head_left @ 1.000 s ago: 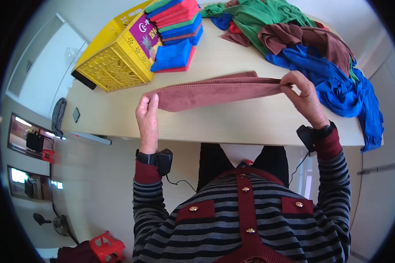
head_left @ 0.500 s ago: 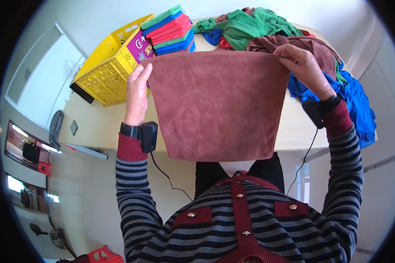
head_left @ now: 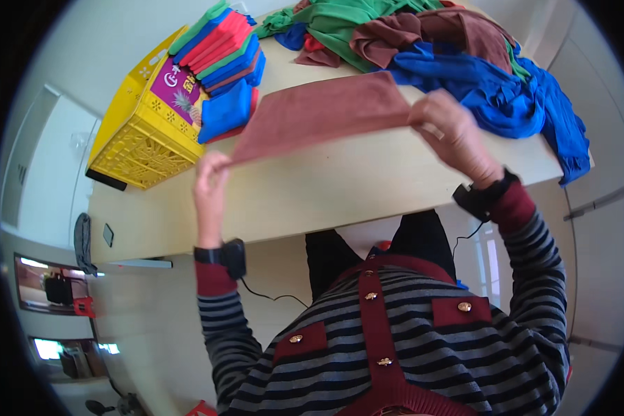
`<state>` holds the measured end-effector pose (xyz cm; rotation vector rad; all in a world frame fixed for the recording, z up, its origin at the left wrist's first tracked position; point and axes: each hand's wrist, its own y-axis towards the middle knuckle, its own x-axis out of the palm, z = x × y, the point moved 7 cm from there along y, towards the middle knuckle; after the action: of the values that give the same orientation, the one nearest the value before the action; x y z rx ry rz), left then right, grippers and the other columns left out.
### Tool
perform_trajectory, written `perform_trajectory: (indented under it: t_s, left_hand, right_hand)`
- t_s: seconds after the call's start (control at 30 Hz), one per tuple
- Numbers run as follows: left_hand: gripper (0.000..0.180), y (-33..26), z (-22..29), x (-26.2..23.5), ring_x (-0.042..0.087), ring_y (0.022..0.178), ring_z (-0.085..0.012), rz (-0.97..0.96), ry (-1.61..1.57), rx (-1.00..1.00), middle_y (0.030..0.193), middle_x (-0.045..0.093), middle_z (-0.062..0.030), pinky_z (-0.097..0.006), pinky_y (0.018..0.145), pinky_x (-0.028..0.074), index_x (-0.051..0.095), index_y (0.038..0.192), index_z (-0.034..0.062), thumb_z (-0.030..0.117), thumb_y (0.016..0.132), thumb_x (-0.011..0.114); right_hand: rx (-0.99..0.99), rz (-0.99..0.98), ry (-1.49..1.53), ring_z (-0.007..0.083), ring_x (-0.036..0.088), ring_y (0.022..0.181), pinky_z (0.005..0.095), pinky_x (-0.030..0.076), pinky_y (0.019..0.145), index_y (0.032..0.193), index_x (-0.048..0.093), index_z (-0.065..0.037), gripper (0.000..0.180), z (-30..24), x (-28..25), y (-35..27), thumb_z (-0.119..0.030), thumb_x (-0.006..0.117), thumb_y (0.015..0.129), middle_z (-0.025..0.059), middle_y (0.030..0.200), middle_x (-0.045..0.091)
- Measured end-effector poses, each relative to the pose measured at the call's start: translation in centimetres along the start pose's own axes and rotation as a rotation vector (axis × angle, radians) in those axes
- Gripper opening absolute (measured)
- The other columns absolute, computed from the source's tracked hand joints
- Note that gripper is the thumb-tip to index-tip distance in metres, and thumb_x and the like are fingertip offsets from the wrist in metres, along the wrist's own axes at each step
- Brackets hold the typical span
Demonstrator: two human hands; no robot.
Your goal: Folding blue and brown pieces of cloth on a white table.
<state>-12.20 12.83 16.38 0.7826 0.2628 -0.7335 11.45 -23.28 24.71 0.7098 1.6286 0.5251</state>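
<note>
A brown towel (head_left: 322, 114) is stretched between my two hands over the pale table. My left hand (head_left: 211, 180) pinches its near left corner, close to the yellow crate. At the near right corner my right hand (head_left: 451, 132) has its fingers closed on the edge, somewhat blurred by motion. The towel's far part slopes away from me toward the tabletop; whether it touches the wood I cannot tell. Just beyond my left hand lies a folded blue cloth (head_left: 225, 112) with some red showing under it.
A yellow plastic crate (head_left: 142, 149) stands at the left, beside a stack of folded cloths (head_left: 218, 45) in several colours. Loose blue cloths (head_left: 478, 90) and green cloths (head_left: 353, 24) are heaped at the back right. A phone-like slab (head_left: 108, 235) lies at the table's left end.
The towel hung upright before me; now it has swung out away from me, its near edge lowered over the table. My right hand has come lower, and the view has shifted.
</note>
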Motion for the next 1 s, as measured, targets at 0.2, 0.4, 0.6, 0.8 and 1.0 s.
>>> perform_trajectory:
  t_s: [0.2,0.4,0.6,0.8,1.0]
  left_hand:
    - [0.015,-10.1,-4.0,4.9,0.057,0.115,-0.0256,-0.163,0.128,-0.171,0.113,0.061,-0.0097,-0.036,0.1,0.046,0.068,0.099,0.0049,-0.004,0.086,0.066]
    - [0.016,-11.6,-1.6,4.7,0.056,0.118,-0.0267,-0.258,0.147,-0.185,0.117,0.06,-0.0111,-0.036,0.104,0.043,0.068,0.101,0.0032,-0.003,0.086,0.066]
    - [0.016,-12.0,0.7,4.0,0.057,0.118,-0.0276,-0.495,0.305,-0.158,0.12,0.061,-0.012,-0.038,0.104,0.044,0.068,0.101,0.0023,0.0,0.086,0.067]
    - [0.023,-7.6,0.0,5.2,0.057,0.124,-0.0317,-0.39,0.269,-0.128,0.134,0.059,-0.016,-0.042,0.107,0.043,0.07,0.113,0.0028,0.007,0.092,0.063]
    - [0.054,-5.3,0.6,16.4,0.032,0.149,-0.0347,-0.482,0.627,0.13,0.161,0.036,-0.0167,-0.051,0.121,0.025,0.047,0.15,0.012,0.029,0.1,0.057]
  right_hand:
    - [0.13,-0.292,0.087,0.031,0.062,0.092,0.0401,0.054,0.082,0.091,0.064,-0.006,0.014,0.2,8.7,-10.1,-0.002,0.071,0.08,0.0085,0.094,0.064]
    - [0.156,-0.347,0.133,0.0291,0.061,0.094,0.0386,0.053,0.084,0.092,0.063,-0.005,0.007,-0.9,8.6,-12.4,-0.007,0.065,0.085,0.0084,0.092,0.062]
    - [0.125,-0.417,0.114,0.0287,0.061,0.093,0.0378,0.053,0.084,0.091,0.064,-0.005,0.009,-1.2,8.1,-12.2,-0.011,0.067,0.084,0.0091,0.092,0.062]
    - [0.349,-0.523,0.141,0.0324,0.059,0.112,0.0428,0.05,0.097,0.11,0.063,-0.004,0.023,-0.7,10.2,-7.9,-0.021,0.064,0.095,0.0123,0.115,0.064]
    - [0.38,-0.404,-0.16,0.0324,0.03,0.151,0.0464,0.025,0.122,0.149,0.045,-0.002,0.061,-1.6,19.4,-6.3,-0.041,0.051,0.103,0.0167,0.16,0.038]
